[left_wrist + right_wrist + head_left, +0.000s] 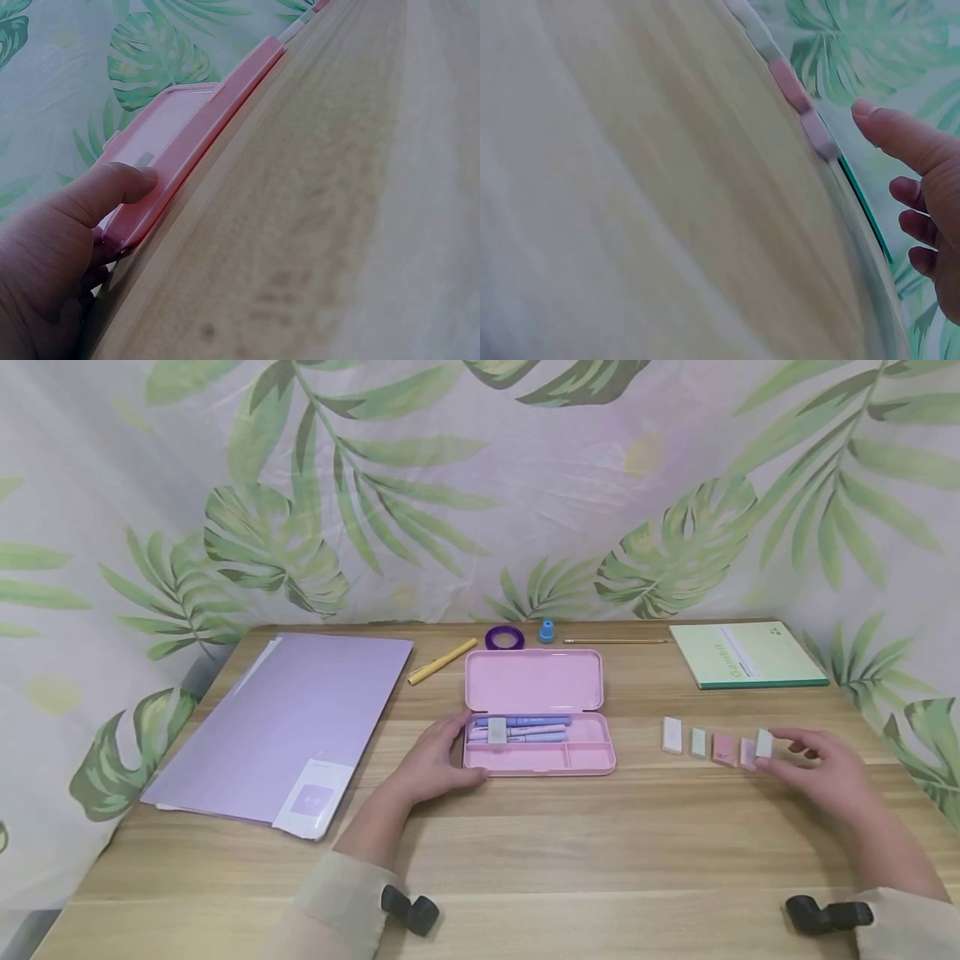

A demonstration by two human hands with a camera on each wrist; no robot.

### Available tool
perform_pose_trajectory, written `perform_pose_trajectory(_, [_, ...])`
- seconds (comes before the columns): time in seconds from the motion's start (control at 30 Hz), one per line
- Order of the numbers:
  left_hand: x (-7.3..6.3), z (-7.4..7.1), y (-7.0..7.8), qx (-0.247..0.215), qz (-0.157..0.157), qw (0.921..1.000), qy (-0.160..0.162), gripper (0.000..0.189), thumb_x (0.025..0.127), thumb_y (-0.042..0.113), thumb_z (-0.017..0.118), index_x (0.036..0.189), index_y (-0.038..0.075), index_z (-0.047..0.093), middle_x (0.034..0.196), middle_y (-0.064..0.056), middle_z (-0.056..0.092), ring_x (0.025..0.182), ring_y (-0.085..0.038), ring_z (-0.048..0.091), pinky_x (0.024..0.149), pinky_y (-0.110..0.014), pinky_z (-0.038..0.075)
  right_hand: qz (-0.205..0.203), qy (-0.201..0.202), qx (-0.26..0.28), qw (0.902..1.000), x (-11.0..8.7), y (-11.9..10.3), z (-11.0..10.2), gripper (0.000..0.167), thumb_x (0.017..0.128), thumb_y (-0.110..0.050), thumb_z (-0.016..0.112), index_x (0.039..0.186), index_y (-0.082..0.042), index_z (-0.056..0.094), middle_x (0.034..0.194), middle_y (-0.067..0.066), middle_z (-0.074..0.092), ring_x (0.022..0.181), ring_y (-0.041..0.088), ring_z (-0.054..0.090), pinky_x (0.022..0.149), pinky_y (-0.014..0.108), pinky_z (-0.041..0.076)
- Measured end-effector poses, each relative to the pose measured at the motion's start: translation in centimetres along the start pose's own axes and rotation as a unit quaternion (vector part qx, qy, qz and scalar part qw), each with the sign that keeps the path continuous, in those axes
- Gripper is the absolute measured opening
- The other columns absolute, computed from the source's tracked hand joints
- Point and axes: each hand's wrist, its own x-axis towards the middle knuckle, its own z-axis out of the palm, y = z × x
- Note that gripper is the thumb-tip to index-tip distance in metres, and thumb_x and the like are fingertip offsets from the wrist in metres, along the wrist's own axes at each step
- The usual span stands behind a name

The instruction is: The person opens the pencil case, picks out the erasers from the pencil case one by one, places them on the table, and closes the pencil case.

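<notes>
An open pink pencil case lies at the middle of the table, its lid tipped back. Several blue and pink pens lie in its rear compartment, with a small grey-white block across them. My left hand grips the case's left end; in the left wrist view its thumb presses on the front side. To the right, my right hand pinches a pale green eraser between thumb and index finger. Beside it stand a lilac eraser, a pink one, a pale green one and a white eraser.
A large lilac folder lies at the left. Behind the case are a yellow pen, a purple tape roll, a small blue object and a pencil. At the back right lies a green notebook.
</notes>
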Motion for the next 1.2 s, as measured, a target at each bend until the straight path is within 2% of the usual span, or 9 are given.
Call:
perform_pose_trajectory(0.27, [-0.1,0.0,0.1,-0.001,-0.003,1.0000,-0.002,0.101,0.074,0.045,0.078,0.156,0.014,0.027,0.158,-0.013,0.034,0.148,-0.034,0.028,0.121,-0.052,0.024,0.008,-0.041,-0.026,0.9988,-0.3,2.4,-0.4,0.060,0.087,-0.038,0.072,0.129,0.003,0.059,0.111,0.031,0.058,0.099,0.038,0.053,0.072,0.036,0.039])
perform_pose_trajectory(0.43, [-0.1,0.0,0.0,0.000,0.000,1.0000,0.000,0.101,0.074,0.044,0.078,0.155,0.012,0.027,0.158,-0.013,0.034,0.148,-0.034,0.027,0.122,-0.052,0.024,0.005,-0.053,-0.039,0.9979,-0.2,2.7,-0.3,0.061,0.088,-0.039,0.070,0.130,0.004,0.058,0.112,0.030,0.059,0.100,0.039,0.053,0.074,0.039,0.041])
perform_pose_trajectory(0.57, [-0.1,0.0,0.0,-0.002,0.003,1.0000,0.000,0.101,0.074,0.044,0.078,0.155,0.012,0.027,0.158,-0.013,0.034,0.148,-0.034,0.027,0.122,-0.051,0.024,0.004,-0.051,-0.029,0.9983,-0.1,2.1,-0.4,0.066,0.088,-0.040,0.070,0.134,0.005,0.053,0.113,0.029,0.056,0.099,0.037,0.051,0.074,0.036,0.039])
perform_pose_trajectory(0.73, [-0.1,0.0,0.0,-0.002,0.006,1.0000,0.000,0.101,0.074,0.043,0.078,0.155,0.012,0.027,0.158,-0.014,0.034,0.147,-0.034,0.028,0.121,-0.051,0.024,-0.015,-0.044,-0.010,0.9989,0.7,-1.0,0.2,0.065,0.090,-0.040,0.068,0.136,0.003,0.053,0.115,0.027,0.057,0.101,0.034,0.050,0.073,0.032,0.038])
perform_pose_trajectory(0.9, [-0.2,-0.1,0.1,-0.003,0.006,1.0000,-0.001,0.101,0.074,0.043,0.078,0.155,0.011,0.027,0.158,-0.014,0.034,0.147,-0.034,0.028,0.122,-0.051,0.024,-0.033,-0.069,0.022,0.9968,2.2,-5.8,1.7,0.064,0.091,-0.042,0.067,0.137,0.000,0.053,0.121,0.028,0.057,0.109,0.039,0.049,0.081,0.044,0.043])
perform_pose_trajectory(1.03, [-0.2,-0.1,0.1,-0.004,0.007,1.0000,0.001,0.100,0.074,0.043,0.078,0.155,0.011,0.028,0.157,-0.014,0.035,0.147,-0.035,0.029,0.121,-0.052,0.025,-0.062,-0.086,0.042,0.9934,3.5,-9.2,3.8,0.062,0.090,-0.042,0.068,0.136,-0.004,0.055,0.124,0.025,0.058,0.113,0.039,0.050,0.088,0.051,0.046])
perform_pose_trajectory(1.2, [-0.2,-0.1,0.1,-0.005,0.010,0.9999,0.003,0.100,0.074,0.043,0.078,0.155,0.011,0.029,0.157,-0.013,0.035,0.147,-0.034,0.030,0.121,-0.052,0.025,-0.088,-0.116,0.066,0.9872,4.9,-13.2,7.0,0.059,0.087,-0.042,0.071,0.134,-0.010,0.058,0.123,0.019,0.059,0.116,0.036,0.050,0.095,0.055,0.045])
